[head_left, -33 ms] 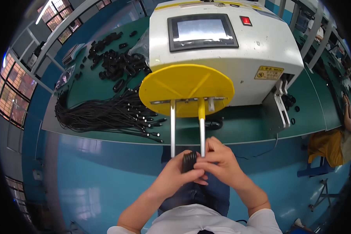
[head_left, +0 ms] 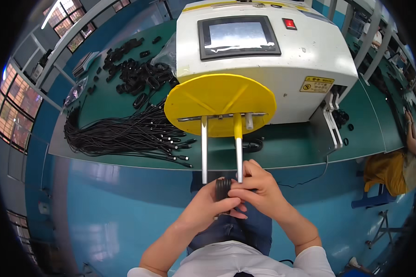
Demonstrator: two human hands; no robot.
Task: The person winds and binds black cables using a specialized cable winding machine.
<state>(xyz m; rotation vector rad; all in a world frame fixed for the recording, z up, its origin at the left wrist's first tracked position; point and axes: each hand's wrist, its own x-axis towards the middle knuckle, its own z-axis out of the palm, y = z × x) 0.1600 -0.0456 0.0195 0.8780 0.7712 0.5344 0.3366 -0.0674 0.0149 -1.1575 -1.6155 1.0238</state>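
Note:
A small bundle of coiled black cable point(head_left: 223, 189) stands upright between my hands, in front of the table edge. My left hand point(head_left: 201, 205) is wrapped round it, thumb across its lower part. From the right, my right hand point(head_left: 262, 190) is closed with thumb and fingertips against the bundle's side; what lies between those fingertips is partly hidden. Just above my hands, two metal rods point(head_left: 204, 152) reach out from a yellow disc point(head_left: 219, 97) on a white machine point(head_left: 282, 69). Nothing is wound round the rods.
Loose black cables with pale connectors point(head_left: 120, 131) lie on the green table at left, with a heap of coiled black cables point(head_left: 138, 74) behind. One black coil point(head_left: 253, 145) rests under the machine. A metal bracket point(head_left: 326, 129) stands at right. Further right sits a person in mustard clothing point(head_left: 382, 173).
The cable bundle has turned slightly in my hands, showing more of its loops. My right fingers have shifted a little along its side. The whole view has moved slightly.

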